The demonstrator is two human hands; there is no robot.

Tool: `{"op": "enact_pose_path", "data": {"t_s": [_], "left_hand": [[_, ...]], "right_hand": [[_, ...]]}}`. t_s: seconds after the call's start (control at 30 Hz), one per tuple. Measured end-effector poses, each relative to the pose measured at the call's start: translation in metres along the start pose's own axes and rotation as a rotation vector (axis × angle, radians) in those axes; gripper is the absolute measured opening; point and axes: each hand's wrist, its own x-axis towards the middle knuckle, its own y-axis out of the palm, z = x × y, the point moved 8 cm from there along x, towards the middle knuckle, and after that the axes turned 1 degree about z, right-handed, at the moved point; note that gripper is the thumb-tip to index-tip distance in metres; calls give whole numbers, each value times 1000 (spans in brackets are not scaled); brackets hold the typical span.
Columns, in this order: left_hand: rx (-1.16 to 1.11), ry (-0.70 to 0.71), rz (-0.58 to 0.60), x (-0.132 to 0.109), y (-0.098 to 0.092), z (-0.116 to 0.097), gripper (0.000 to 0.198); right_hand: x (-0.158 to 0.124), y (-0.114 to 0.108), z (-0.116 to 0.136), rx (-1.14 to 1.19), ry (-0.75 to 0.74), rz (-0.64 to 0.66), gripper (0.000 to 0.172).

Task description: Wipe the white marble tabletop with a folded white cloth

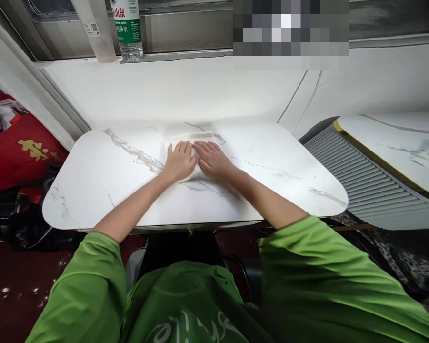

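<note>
A thin clear plastic sheet or bag (194, 136) lies flat on the white marble-patterned table (103, 181), near its far middle. My left hand (179, 160) rests palm down on the sheet's left part, fingers stretched out together. My right hand (213, 159) lies flat beside it on the sheet's right part, fingers extended and touching the left hand's fingertips. Both hands press the sheet onto the tabletop. Green sleeves cover my upper arms.
A water bottle with a green label (128, 29) and a white tube-like container (94, 29) stand on the window ledge behind. A red bag (19, 152) sits at the left. A second marble table (393, 143) and a grey ribbed panel (360, 186) are at the right.
</note>
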Motion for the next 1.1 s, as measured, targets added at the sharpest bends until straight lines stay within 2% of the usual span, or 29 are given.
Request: {"op": "enact_pose_path", "data": {"t_s": [0.13, 0.23, 0.33, 0.43, 0.57, 0.7, 0.93, 1.1], "left_hand": [[-4, 27, 11, -30, 8, -45, 52], [-11, 70, 21, -42, 13, -75, 53], [-23, 113, 68, -43, 18, -96, 54], [-39, 145, 101, -36, 22, -106, 55], [-63, 139, 98, -18, 26, -106, 55], [-81, 119, 69, 15, 30, -95, 53], [-88, 83, 43, 87, 32, -64, 51], [-89, 52, 38, 115, 34, -53, 51]], "right_hand": [[-56, -14, 4, -3, -45, 1, 56], [-88, -26, -2, 3, -13, -15, 56], [-105, -35, -11, 9, 32, -5, 54], [-109, -40, -20, 17, 60, -11, 52], [-97, -40, -42, 35, 170, -115, 46], [-70, -34, -69, 43, 253, -180, 43], [-5, -24, -110, 5, 283, -175, 45], [21, -20, -131, -17, 304, -141, 46]]}}
